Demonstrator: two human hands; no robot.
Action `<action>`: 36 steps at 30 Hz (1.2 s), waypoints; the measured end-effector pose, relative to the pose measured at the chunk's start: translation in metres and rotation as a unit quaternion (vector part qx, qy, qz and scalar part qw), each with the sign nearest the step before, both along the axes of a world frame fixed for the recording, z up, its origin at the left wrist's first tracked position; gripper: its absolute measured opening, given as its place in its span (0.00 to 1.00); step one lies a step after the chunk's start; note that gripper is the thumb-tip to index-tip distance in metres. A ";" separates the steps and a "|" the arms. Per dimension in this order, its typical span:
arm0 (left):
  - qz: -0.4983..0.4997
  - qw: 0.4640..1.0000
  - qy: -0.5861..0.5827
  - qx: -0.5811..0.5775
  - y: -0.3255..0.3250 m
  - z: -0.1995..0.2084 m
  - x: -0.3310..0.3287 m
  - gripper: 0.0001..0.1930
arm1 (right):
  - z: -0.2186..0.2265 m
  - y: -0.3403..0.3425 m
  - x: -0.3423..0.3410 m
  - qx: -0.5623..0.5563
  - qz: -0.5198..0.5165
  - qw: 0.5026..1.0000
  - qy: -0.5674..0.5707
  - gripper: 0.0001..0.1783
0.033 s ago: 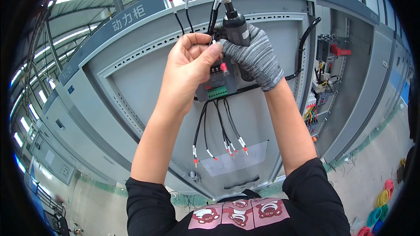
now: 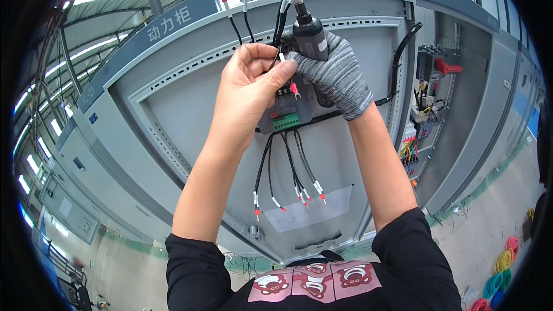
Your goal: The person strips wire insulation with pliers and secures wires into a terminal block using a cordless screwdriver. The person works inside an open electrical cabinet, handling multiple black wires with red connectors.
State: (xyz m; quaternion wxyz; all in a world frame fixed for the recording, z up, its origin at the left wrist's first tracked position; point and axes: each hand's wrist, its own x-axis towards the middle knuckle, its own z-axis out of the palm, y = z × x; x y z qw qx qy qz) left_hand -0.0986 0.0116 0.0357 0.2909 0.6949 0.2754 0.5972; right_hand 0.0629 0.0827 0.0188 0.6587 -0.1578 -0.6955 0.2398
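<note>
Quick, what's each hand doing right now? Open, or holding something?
Left hand: closed, pinching a wire with a red fork tip.
Right hand, gloved: closed around a dark power screwdriver.

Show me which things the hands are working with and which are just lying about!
Working with:
Left hand, pinching a red-tipped wire
Gloved right hand, gripping a dark tool
Device with a green strip, close by the hands

Lying about or off to the side:
Coloured coils, on the floor
Red handle, in the cabinet at right
</note>
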 end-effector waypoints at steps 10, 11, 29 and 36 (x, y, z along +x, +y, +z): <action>0.088 0.992 0.079 0.034 -0.015 -0.002 -0.001 0.16 | -0.001 0.004 -0.006 0.034 -0.063 0.997 0.007 0.18; 0.140 0.979 0.131 0.069 -0.018 0.001 -0.001 0.16 | 0.000 0.004 -0.006 0.035 -0.062 0.997 0.010 0.18; 0.152 0.960 0.221 0.079 -0.026 -0.006 -0.024 0.11 | 0.007 -0.017 -0.018 0.065 -0.229 0.969 -0.059 0.22; 0.100 0.966 0.233 0.041 -0.030 -0.006 -0.035 0.11 | 0.008 -0.018 -0.019 0.061 -0.262 0.960 -0.075 0.20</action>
